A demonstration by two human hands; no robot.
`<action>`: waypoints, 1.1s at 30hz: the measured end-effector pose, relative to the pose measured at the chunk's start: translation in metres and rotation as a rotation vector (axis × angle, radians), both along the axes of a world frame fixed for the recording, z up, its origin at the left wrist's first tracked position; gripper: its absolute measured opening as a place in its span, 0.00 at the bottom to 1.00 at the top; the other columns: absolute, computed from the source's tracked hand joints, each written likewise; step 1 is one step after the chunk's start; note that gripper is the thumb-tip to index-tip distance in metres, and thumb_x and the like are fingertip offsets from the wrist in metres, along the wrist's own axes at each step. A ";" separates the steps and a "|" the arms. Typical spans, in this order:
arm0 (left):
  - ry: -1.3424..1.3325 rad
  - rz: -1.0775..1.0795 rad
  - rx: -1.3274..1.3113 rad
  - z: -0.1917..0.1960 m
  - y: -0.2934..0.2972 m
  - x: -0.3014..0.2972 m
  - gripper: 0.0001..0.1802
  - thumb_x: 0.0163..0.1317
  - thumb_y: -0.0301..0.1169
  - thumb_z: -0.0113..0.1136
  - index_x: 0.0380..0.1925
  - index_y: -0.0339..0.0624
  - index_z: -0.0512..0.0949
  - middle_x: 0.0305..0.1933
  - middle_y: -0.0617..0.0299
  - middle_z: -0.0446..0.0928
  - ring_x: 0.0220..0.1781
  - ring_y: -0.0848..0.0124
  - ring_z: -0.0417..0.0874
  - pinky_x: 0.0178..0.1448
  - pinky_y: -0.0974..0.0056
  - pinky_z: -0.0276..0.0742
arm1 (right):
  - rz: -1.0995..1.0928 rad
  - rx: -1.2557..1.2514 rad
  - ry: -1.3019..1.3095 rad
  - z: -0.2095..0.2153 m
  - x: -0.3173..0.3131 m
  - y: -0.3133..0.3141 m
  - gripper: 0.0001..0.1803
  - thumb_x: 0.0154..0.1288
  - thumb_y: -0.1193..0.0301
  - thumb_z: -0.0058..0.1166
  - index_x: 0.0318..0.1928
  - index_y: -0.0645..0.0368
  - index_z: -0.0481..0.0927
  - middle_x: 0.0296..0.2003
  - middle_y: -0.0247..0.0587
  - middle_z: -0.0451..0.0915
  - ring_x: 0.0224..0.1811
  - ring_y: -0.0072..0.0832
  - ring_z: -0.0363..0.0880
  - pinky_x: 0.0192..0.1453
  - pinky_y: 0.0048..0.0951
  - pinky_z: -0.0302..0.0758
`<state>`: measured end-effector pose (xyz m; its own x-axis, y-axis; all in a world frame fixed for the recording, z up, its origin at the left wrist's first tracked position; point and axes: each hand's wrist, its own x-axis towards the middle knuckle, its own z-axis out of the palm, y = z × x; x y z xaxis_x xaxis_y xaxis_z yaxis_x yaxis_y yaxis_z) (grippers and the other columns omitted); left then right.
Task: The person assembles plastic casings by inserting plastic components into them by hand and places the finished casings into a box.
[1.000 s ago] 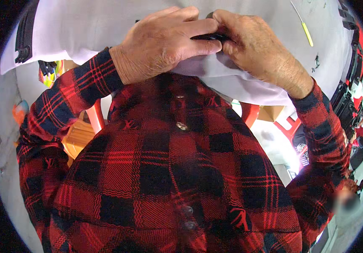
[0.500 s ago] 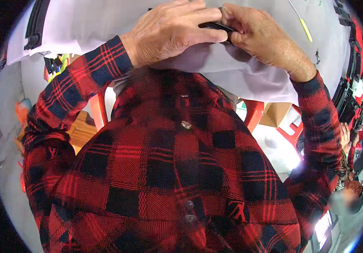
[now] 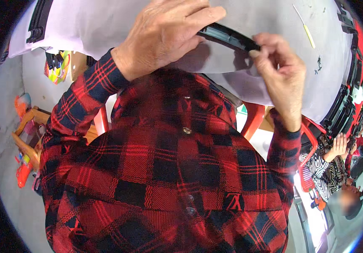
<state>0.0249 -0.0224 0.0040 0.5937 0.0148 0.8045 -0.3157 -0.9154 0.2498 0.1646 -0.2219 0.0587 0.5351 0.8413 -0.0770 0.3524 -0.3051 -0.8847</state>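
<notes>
A long, narrow black plastic strip [image 3: 228, 37], slightly curved and grooved along its length, is held above the cloth-covered table. My left hand [image 3: 164, 33] grips its left part, with the fingers hiding that end. At the right end, the thumb and fingers of my right hand [image 3: 280, 67] pinch the tip. A thin screwdriver with a yellow handle [image 3: 309, 36] lies on the cloth beyond my right hand. Some small black bits [image 3: 318, 65] lie nearer, below its handle.
The pale cloth [image 3: 105, 25] covers the table. Another black strip [image 3: 38, 21] lies at the left edge; several black parts [image 3: 337, 109] line the right edge. A coworker's hands [image 3: 339, 145] show at the right. Red chair parts [image 3: 253, 120] and a wooden frame [image 3: 25, 135] stand below.
My right hand has moved right and toward me, pinching the strip's end. More of the black strip now shows between my hands, and my left hand has shifted slightly left.
</notes>
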 end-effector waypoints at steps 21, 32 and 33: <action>-0.103 0.005 -0.199 -0.015 0.006 -0.015 0.19 0.40 0.21 0.67 0.38 0.40 0.79 0.32 0.60 0.73 0.36 0.59 0.77 0.47 0.57 0.68 | -0.190 -0.159 0.533 0.015 -0.055 0.021 0.25 0.59 0.77 0.64 0.55 0.73 0.72 0.18 0.32 0.76 0.18 0.14 0.71 0.20 0.17 0.65; -0.145 0.007 -0.189 -0.014 0.006 -0.019 0.19 0.38 0.21 0.67 0.36 0.40 0.79 0.32 0.60 0.74 0.35 0.59 0.77 0.47 0.57 0.67 | -0.226 -0.033 0.639 0.007 -0.065 0.019 0.25 0.59 0.80 0.62 0.56 0.74 0.70 0.19 0.33 0.77 0.16 0.12 0.67 0.18 0.15 0.62; -0.123 0.015 -0.182 -0.018 0.006 -0.022 0.19 0.38 0.20 0.68 0.36 0.40 0.79 0.32 0.60 0.74 0.35 0.60 0.77 0.47 0.57 0.67 | -0.222 -0.035 0.632 0.007 -0.065 0.019 0.25 0.59 0.80 0.62 0.56 0.74 0.70 0.19 0.33 0.77 0.16 0.12 0.67 0.19 0.15 0.63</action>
